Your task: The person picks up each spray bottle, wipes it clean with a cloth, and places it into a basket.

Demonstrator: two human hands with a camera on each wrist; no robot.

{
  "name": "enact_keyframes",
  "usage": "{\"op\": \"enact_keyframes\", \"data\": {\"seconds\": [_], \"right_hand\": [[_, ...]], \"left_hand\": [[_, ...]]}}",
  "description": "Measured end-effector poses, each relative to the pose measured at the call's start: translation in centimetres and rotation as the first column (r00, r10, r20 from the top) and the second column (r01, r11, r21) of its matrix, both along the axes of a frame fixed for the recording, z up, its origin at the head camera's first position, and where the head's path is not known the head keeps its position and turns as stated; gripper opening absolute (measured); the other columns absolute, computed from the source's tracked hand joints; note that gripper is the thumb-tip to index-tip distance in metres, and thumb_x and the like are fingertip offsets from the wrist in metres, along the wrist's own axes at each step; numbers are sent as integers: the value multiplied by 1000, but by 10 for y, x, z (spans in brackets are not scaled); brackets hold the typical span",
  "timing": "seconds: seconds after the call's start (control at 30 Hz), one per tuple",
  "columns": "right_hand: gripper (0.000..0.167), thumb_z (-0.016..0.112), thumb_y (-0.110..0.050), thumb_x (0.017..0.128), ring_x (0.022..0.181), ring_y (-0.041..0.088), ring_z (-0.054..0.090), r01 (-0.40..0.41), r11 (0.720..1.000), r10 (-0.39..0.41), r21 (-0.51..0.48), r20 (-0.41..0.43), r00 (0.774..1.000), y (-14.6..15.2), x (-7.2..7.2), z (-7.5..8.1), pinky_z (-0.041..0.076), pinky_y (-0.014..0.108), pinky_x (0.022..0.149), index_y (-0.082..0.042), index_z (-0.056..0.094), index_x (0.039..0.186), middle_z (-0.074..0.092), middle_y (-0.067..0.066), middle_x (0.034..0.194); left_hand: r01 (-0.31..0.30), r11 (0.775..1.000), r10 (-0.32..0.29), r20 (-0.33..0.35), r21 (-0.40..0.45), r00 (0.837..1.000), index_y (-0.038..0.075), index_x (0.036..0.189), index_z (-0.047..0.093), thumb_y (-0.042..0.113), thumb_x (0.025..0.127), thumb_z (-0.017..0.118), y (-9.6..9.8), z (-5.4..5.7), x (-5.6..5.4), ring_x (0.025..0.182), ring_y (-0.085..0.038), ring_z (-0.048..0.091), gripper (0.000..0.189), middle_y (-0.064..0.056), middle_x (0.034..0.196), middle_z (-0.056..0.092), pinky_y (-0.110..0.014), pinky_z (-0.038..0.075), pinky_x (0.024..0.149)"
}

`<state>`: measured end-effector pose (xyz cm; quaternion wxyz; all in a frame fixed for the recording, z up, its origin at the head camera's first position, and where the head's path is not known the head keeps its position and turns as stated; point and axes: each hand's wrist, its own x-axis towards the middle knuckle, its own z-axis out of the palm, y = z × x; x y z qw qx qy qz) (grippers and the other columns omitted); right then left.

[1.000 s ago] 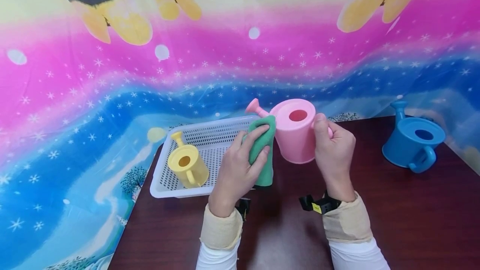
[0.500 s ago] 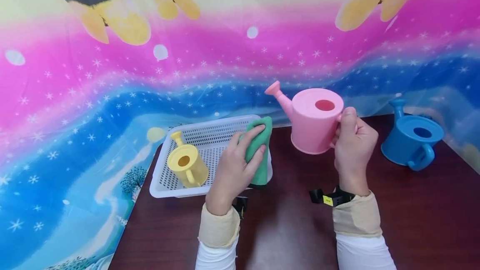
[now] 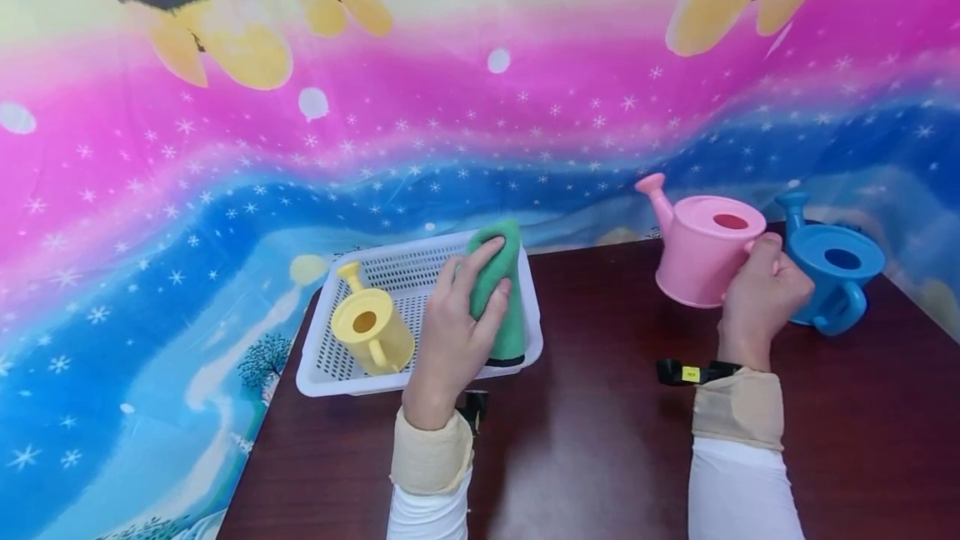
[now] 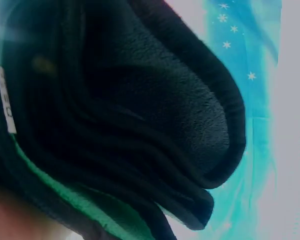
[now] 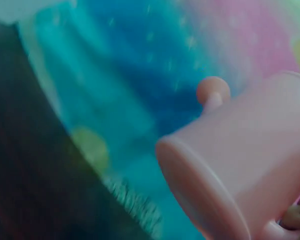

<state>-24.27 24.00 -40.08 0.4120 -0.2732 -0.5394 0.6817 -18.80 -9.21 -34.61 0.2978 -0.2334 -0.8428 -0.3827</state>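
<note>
My right hand (image 3: 765,298) grips the handle of a pink watering can (image 3: 705,252), held upright with its spout toward the back left. In the right wrist view the same pink can (image 5: 240,155) fills the right side, with its base toward the camera. A folded green cloth (image 3: 502,298) is held in my left hand (image 3: 457,323), over the right part of a white perforated basket (image 3: 315,373). The left wrist view shows the dark-edged folds of the cloth (image 4: 190,115) up close. Inside the basket, on the left, stands a yellow watering can (image 3: 372,332).
A blue watering can (image 3: 836,273) stands on the dark wooden table (image 3: 600,457) at the right, partly behind my right hand. A colourful printed cloth backdrop (image 3: 450,132) hangs behind the table's back edge.
The pink watering can has moved right with my right hand, away from the green cloth and close to the blue can. My left hand has shifted slightly left with the cloth.
</note>
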Motion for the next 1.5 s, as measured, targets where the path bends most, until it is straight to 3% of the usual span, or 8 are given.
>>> {"op": "enact_keyframes", "data": {"seconds": [0.13,0.27,0.53,0.7,0.9,1.3,1.5], "right_hand": [[48,57,-26,103,61,11,36,100,994,-98,-45,44,994,16,-6,-18,31,22,63,-16,50,57,41,-7,55],[47,52,-24,102,57,10,36,163,981,-154,-107,89,984,25,-10,-32,28,22,62,-17,48,56,40,-7,53],[48,49,-28,103,56,8,37,242,963,-213,-121,211,954,30,-15,-47,26,22,63,-21,47,55,38,-11,51],[48,51,-31,103,59,6,39,277,950,-233,-142,265,936,33,-16,-54,28,22,65,-23,49,55,39,-12,51],[48,54,-33,102,62,4,43,310,936,-265,-170,244,933,34,-17,-61,30,21,68,-25,51,54,42,-13,52],[47,55,-31,101,61,6,44,286,940,-248,-184,203,947,34,-19,-66,30,22,65,-23,52,55,44,-12,51],[47,53,-23,102,59,8,41,231,962,-225,-145,55,973,26,-19,-56,28,21,63,-20,51,55,45,-10,53]], "left_hand": [[-3,999,7,-92,45,996,20,146,60,19,102,65,-3,0,-3,93,-25,65,45,-15,112,64,-39,61,74],[-8,995,25,-168,99,985,16,145,60,18,101,65,-5,0,-4,95,-26,64,45,-17,112,64,-40,60,75],[-8,984,53,-253,177,966,13,142,62,14,98,66,-7,1,-5,92,-29,61,44,-20,108,62,-39,57,67],[-17,976,76,-268,218,960,11,138,63,13,97,66,-8,1,-6,87,-29,60,42,-20,102,61,-38,55,63],[-20,966,91,-268,258,959,9,138,63,14,97,66,-11,-1,-7,87,-30,59,42,-21,101,62,-35,52,67],[-14,958,92,-264,285,960,9,138,63,17,99,66,-11,-2,-6,89,-30,59,41,-21,100,61,-31,50,70],[4,958,76,-267,287,961,9,139,62,21,101,65,-9,-2,-7,87,-30,58,40,-21,100,60,-30,50,69]]}}
